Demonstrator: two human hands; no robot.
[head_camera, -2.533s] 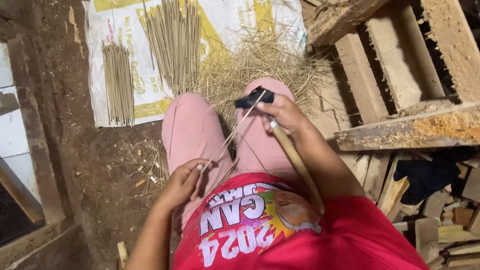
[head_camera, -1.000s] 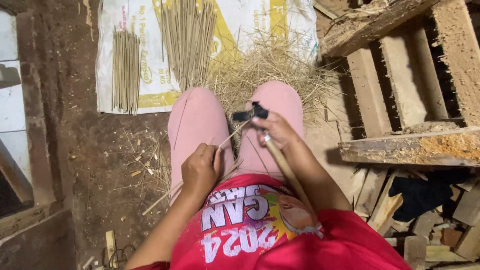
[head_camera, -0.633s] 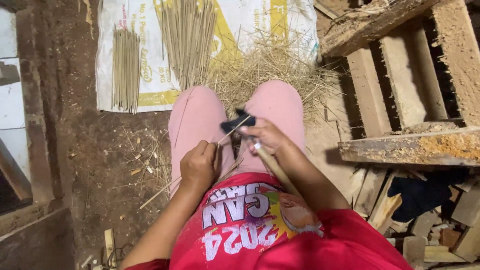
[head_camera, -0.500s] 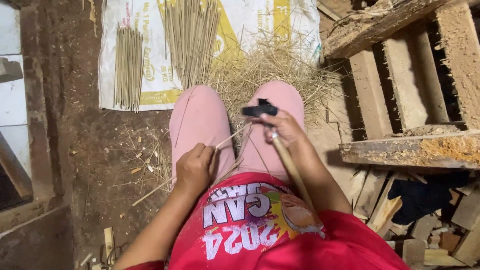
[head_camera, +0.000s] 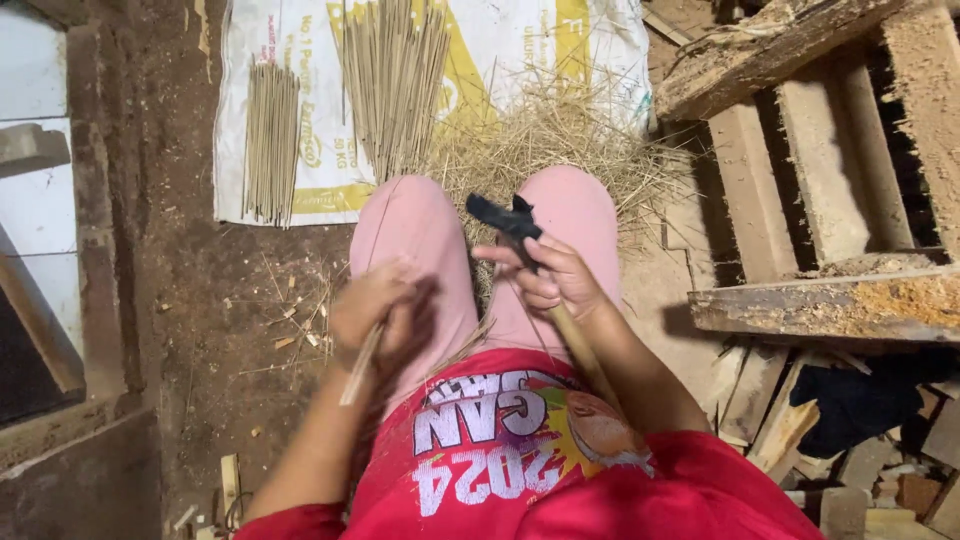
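My left hand (head_camera: 382, 312) is blurred and closed around a thin bamboo stick (head_camera: 360, 362) that points down and left over my left thigh. My right hand (head_camera: 548, 278) grips a knife with a long wooden handle (head_camera: 578, 345) and a dark blade end (head_camera: 500, 214) that sticks out above my fingers, between my knees. Both hands hover over my lap in pink trousers (head_camera: 420, 232). The stick and the blade are apart at this moment.
A white and yellow sack (head_camera: 500, 50) lies on the dirt floor ahead, carrying two bundles of thin sticks (head_camera: 272, 135) (head_camera: 392, 75). A heap of straw-like shavings (head_camera: 545, 135) lies beyond my knees. Rough wooden beams (head_camera: 820, 300) and scrap wood stand at right.
My left hand has pulled the stick back toward my body and to the left, away from the blade. My right hand with the knife has stayed over my right thigh.
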